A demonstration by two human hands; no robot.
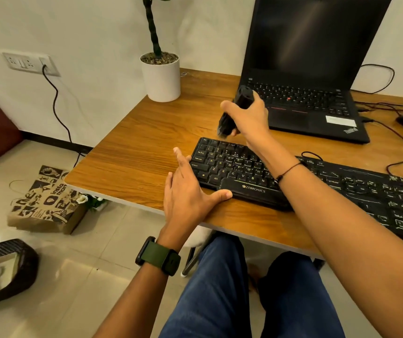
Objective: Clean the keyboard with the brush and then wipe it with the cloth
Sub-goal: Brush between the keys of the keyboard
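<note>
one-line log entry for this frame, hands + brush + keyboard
stage: brushing | right hand: grips brush above keyboard top-left corner | left hand: open, braces keyboard's left end | cloth: not seen

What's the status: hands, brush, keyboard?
Right hand grips brush, raised above keyboard top-left corner. Left hand open, fingers straight, against keyboard's left end. Cloth not in view. Nothing in the way.
</note>
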